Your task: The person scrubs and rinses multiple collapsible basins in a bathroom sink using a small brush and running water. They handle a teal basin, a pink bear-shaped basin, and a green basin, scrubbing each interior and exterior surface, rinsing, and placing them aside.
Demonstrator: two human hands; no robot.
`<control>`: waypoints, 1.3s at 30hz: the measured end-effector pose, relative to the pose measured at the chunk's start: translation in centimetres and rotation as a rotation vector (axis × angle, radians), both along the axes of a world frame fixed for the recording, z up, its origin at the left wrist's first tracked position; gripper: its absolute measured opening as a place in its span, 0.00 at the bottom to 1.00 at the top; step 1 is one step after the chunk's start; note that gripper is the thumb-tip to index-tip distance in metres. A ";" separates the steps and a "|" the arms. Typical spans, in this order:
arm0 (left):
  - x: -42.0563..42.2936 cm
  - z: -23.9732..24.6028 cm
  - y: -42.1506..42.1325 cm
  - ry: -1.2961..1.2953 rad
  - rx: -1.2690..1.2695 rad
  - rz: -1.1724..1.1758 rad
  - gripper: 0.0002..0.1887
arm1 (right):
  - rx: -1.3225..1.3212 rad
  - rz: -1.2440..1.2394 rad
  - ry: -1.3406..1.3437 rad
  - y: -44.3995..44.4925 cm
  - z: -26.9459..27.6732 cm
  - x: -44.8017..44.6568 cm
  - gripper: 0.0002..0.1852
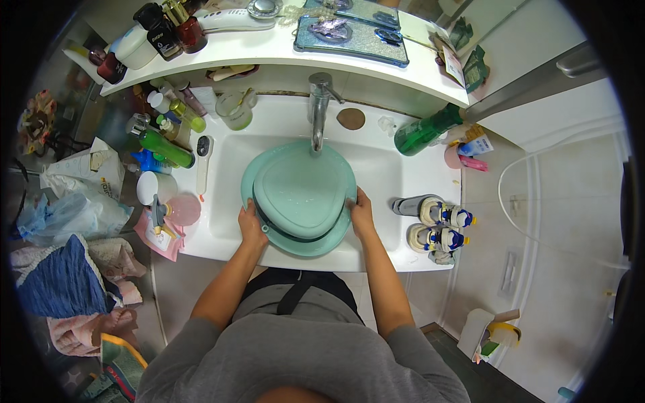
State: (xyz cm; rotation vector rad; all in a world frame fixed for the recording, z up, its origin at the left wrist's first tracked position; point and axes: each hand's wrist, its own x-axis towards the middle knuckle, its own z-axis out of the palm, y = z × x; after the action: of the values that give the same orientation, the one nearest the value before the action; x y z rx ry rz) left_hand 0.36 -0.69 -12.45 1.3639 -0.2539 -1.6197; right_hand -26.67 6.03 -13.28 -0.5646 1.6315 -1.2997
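Observation:
A mint-green plastic basin (pixel 302 186) is held over the white washbasin (pixel 383 176), beneath the chrome faucet (pixel 318 111). Its rounded-triangular middle is ringed by a wide rim, with a small hole at the lower left. Whether it is one piece or two stacked pieces, I cannot tell. My left hand (pixel 251 224) grips the rim on the left, thumb on top. On the opposite side my right hand (pixel 361 212) grips the rim, its thumb also on top. The fingers under the rim are partly hidden. The faucet's spout reaches over the basin's far edge, and no running water is visible.
A white shelf (pixel 242 48) with bottles and phone cases overhangs the back. Bottles (pixel 166 146) and a hairbrush (pixel 202 163) crowd the left ledge. A green bottle (pixel 423 132), a toothbrush cup (pixel 453 157) and a pair of shoes (pixel 433 211) stand at right. Towels (pixel 65 282) hang left.

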 end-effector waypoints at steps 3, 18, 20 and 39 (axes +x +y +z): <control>0.1 -0.3 0.3 0.120 -0.062 -0.016 0.16 | 0.195 0.000 0.385 -1.1 -0.4 -1.0 0.13; -2.5 -0.7 -6.1 0.086 0.078 -0.484 0.19 | 0.276 0.106 -0.139 -4.1 2.4 -7.8 0.38; -3.0 -1.6 -8.6 0.052 0.056 -0.621 0.19 | 0.262 0.101 -0.085 -3.4 2.6 -7.9 0.34; -1.5 -0.5 -0.1 -0.069 0.019 -0.876 0.22 | -0.132 -0.865 -0.341 6.2 1.5 1.2 0.31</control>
State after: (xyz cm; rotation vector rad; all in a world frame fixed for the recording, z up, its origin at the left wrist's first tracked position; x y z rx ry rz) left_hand -1.15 -0.83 -12.98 1.4082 -0.9835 -2.2704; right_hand -25.51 12.21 -11.80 0.3450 1.5420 -1.9961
